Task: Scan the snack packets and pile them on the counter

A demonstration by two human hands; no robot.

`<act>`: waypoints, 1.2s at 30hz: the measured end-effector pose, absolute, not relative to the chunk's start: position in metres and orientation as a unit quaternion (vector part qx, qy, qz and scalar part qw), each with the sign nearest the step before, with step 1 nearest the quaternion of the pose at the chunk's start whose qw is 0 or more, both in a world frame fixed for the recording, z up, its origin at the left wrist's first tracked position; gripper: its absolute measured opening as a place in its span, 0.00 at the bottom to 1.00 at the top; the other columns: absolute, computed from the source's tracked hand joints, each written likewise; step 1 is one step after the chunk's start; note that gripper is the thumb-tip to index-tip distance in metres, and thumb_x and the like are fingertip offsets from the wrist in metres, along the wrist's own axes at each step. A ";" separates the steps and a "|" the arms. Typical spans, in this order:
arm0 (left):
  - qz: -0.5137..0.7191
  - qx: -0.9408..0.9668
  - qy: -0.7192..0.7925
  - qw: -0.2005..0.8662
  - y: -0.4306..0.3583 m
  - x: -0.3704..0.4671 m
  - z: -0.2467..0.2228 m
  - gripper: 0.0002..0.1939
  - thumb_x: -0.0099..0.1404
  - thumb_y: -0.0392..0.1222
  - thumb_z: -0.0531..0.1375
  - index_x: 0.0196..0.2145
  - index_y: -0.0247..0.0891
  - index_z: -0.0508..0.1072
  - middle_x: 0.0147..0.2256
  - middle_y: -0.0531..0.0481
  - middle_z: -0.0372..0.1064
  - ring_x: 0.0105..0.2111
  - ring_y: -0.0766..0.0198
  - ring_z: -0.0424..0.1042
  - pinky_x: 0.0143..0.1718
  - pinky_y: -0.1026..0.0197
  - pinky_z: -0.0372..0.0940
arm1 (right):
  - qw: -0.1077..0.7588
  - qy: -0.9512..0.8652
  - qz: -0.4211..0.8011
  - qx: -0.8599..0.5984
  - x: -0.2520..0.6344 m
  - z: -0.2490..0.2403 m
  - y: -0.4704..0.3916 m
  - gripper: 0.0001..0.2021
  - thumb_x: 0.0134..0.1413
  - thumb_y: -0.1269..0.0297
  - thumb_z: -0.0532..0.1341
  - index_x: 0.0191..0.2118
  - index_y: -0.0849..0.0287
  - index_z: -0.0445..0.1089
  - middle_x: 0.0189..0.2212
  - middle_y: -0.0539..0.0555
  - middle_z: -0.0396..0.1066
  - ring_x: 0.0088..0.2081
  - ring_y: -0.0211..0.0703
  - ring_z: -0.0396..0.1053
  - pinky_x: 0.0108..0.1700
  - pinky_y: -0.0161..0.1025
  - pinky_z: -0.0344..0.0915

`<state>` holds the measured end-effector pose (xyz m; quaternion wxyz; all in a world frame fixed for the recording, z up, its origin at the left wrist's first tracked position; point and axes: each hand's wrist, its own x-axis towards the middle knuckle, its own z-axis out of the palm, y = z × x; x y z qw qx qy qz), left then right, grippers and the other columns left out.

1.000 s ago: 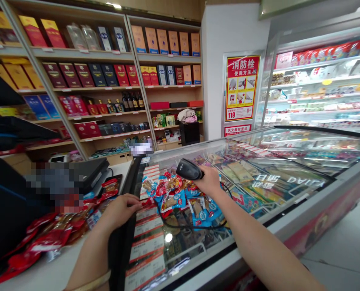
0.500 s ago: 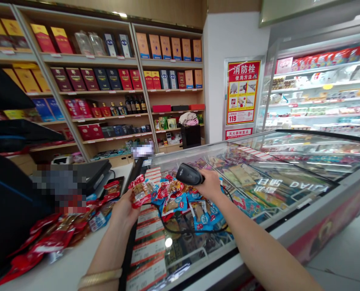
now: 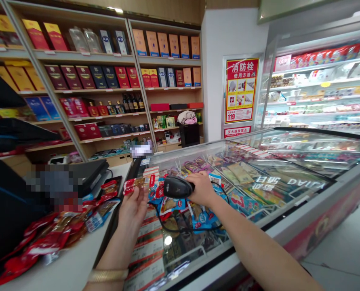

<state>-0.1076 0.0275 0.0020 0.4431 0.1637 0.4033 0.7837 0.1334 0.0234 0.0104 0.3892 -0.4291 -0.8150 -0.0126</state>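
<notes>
My left hand (image 3: 135,206) pinches a red-and-clear snack packet (image 3: 140,184) above the left edge of the freezer. Around the handle of a black barcode scanner (image 3: 177,187) my right hand (image 3: 202,188) is closed, and the scanner's head points left toward that packet. Under the scanner, several blue-and-red snack packets (image 3: 201,217) lie on the glass lid, partly hidden by it and my hand. The scanner's black cable (image 3: 182,230) loops over the lid around them.
A heap of red snack packets (image 3: 58,230) lies on the white counter (image 3: 73,268) at left, beside dark checkout equipment (image 3: 91,173). The glass-topped freezer (image 3: 289,218) stretches to the right. Shelves of boxed goods (image 3: 104,76) stand behind; a lit fridge (image 3: 322,89) is at back right.
The scanner in my right hand has moved left and slightly down, closer to the held packet. My left hand has turned the packet, so its fingers show more. The view has shifted slightly.
</notes>
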 end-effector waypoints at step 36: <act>0.447 0.696 0.562 0.016 0.029 -0.070 -0.011 0.14 0.63 0.37 0.53 0.34 0.42 0.79 0.51 0.45 0.75 0.53 0.53 0.71 0.59 0.48 0.61 | 0.461 -0.665 -0.029 -0.587 0.159 0.012 0.041 0.08 0.46 0.59 0.67 0.34 0.54 0.77 0.35 0.54 0.78 0.40 0.49 0.74 0.41 0.39 0.58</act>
